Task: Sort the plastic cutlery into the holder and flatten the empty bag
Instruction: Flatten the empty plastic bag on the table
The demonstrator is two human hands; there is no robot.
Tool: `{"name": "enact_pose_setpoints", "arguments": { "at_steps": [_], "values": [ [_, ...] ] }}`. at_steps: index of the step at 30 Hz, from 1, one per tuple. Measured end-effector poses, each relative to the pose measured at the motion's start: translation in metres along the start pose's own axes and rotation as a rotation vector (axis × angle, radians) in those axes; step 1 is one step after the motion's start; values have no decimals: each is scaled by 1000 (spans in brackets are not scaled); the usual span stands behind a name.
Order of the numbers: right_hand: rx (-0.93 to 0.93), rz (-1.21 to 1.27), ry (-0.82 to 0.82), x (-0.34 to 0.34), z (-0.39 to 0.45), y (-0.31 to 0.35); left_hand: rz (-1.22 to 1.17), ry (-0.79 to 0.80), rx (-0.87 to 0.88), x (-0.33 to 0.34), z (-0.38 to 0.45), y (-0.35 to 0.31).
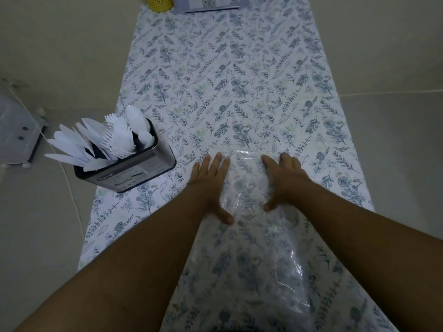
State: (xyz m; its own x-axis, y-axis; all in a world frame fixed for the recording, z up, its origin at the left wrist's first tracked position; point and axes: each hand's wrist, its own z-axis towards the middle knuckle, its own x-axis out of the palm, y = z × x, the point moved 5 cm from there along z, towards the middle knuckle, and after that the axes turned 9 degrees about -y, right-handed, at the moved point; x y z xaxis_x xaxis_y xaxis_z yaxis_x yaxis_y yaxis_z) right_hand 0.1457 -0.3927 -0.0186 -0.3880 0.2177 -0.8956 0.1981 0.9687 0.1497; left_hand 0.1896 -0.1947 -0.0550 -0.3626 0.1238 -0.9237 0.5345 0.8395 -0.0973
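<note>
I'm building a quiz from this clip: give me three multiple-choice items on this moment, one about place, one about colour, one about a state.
1. Where does the cutlery holder stand?
A. at the cloth's left edge
B. on the bag
C. right of both hands

2. What colour is the cutlery?
A. black
B. white
C. red

3. How do the hands meet the bag?
A. lifting it
B. crumpling it
C. pressing it flat

Key: A, the holder stands left of the left hand; B, the cutlery is white; C, left hand and right hand lie spread on the bag, which lies on the tablecloth.
</note>
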Motion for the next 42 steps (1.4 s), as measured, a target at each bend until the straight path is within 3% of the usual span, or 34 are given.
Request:
{"name": "enact_pose_setpoints", "arguments": {
  "at_steps": [4, 8, 11, 17, 22, 26, 29, 31, 33, 36, 42],
  "values": [
    [11, 17, -64, -1, -14, 1, 29, -59, 19, -10, -9, -10],
    [-82, 67, -347, 13, -72, 9, -190, -368, 28, -9, -56, -30],
    [-47, 168, -306, 48, -117, 7, -402, -452, -37, 17, -96, -34],
    [6, 263, -247, 67, -136, -10, -550, -351, -85, 37, -120, -40],
    [169, 428, -234, 61, -145, -28, -499, -486, -294, 33, -140, -23],
    [307, 494, -235, 55, -151, -40, -337, -507, -271, 32, -146, -19],
    [569, 856, -168, 55, -155, -49, -509, -462, -378, 16, -143, -18],
    [702, 1250, -45, 63, -153, -51, -777, -408, -569, 3, -136, -17],
    [781, 1486, -7, 64, -145, -53, -1160, -261, -750, 2, -119, -19],
    [831, 1576, 14, 61, -137, -54, -1578, -77, -891, 9, -98, -22],
    [776, 1562, 54, 64, -127, -55, -1709, 39, -915, 19, -102, -17]
  ]
}}
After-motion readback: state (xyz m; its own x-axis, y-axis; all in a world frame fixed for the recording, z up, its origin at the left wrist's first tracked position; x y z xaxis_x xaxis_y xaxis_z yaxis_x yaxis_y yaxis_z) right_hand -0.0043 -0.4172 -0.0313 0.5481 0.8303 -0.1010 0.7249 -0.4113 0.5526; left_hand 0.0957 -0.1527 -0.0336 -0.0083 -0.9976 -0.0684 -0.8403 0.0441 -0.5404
